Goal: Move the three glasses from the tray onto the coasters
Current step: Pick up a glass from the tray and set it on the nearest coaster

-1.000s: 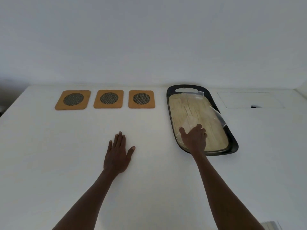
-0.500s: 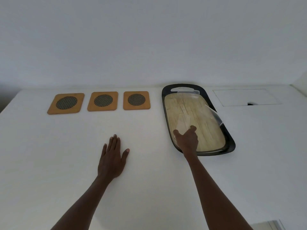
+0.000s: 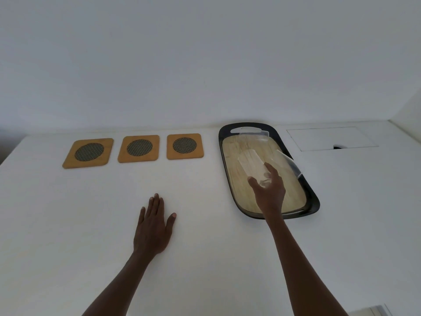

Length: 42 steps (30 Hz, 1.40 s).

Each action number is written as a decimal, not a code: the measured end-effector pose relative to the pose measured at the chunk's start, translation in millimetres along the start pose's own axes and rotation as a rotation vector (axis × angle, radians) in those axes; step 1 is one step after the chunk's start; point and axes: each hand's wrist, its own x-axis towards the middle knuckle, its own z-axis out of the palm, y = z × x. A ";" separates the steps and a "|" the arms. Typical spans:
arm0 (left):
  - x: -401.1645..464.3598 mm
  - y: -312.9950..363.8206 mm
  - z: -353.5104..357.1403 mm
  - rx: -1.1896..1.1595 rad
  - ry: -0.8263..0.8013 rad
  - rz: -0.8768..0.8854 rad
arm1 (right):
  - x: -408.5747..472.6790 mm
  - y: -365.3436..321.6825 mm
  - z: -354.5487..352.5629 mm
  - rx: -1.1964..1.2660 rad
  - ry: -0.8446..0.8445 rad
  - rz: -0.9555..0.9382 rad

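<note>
An oval black tray (image 3: 313,197) with a wooden floor lies right of centre on the white table. Three clear glasses stand on it: the nearest glass (image 3: 251,166) in the middle, a second glass (image 3: 287,164) at the tray's right side, a third glass (image 3: 254,135) at the far end. My right hand (image 3: 270,190) is wrapped around the base of the nearest glass, thumb on its left. Three orange coasters with dark mesh centres sit in a row at the back left: left coaster (image 3: 88,153), middle coaster (image 3: 139,148), right coaster (image 3: 184,146). My left hand (image 3: 153,226) lies flat on the table.
A white wall rises behind the table (image 3: 205,258). A rectangular white hatch (image 3: 330,139) with a small dark notch is set into the tabletop right of the tray. A pale object shows at the bottom right corner.
My right hand has reached further over the tray and closed around the nearest glass. The left hand stays flat on the table. The view has shifted slightly.
</note>
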 end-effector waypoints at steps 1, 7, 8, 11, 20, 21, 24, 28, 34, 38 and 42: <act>-0.1 0.4 -0.2 0.002 -0.001 -0.001 | 0.2 -0.2 -1.6 0.007 -0.001 -0.014; -1.0 2.2 -2.0 -0.008 0.003 -0.004 | 1.4 -2.7 -4.5 0.041 0.052 -0.064; -1.0 2.5 -2.4 -0.012 0.005 -0.003 | 2.3 -2.9 -4.7 0.041 0.059 -0.076; -1.0 2.9 -2.6 -0.011 0.002 -0.003 | 5.1 -3.6 -5.7 0.036 0.071 -0.093; -0.1 1.3 -0.4 -0.016 0.012 0.003 | 10.9 -7.4 -8.2 0.125 0.112 -0.053; -0.3 0.9 -0.1 -0.014 0.011 0.003 | 11.9 -7.9 -8.3 0.126 0.108 -0.057; -0.7 0.1 0.0 0.000 0.003 0.005 | 13.6 -10.0 -8.0 0.134 0.093 -0.080; -1.0 1.3 -1.0 -0.005 0.003 0.007 | 15.2 -11.1 -7.5 0.176 0.078 -0.100; 1.2 0.9 -0.7 -0.013 -0.025 -0.010 | 18.8 -13.8 -0.4 0.252 0.102 -0.092; 14.1 -1.4 -3.8 -0.077 -0.055 -0.004 | 22.2 -20.3 8.0 0.249 0.113 -0.105; 37.7 -5.3 -10.3 -0.099 -0.044 -0.017 | 26.4 -29.9 18.9 0.276 0.091 -0.114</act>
